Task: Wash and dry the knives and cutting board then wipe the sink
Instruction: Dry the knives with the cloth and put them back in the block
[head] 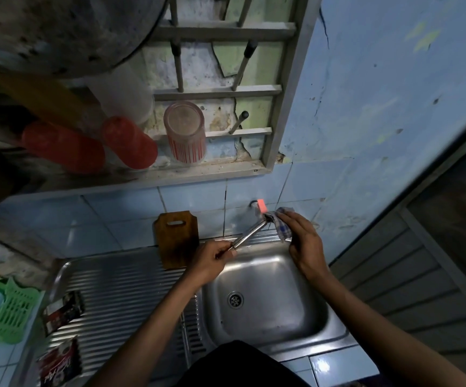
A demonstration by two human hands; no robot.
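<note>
Steel knife (250,233) gripped by left hand (209,263); right hand (303,241) pinches checked cloth (282,224) around its tip.

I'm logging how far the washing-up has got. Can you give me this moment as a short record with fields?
left hand: left hand grips the handle end of the knife
right hand: right hand holds the checked cloth around the knife's far end
stage: drying the knife over the sink
cutting board: cutting board stands upright against the tiled wall, on the draining board
tap: tap shows no visible water
basin: looks empty, drain uncovered
</note>
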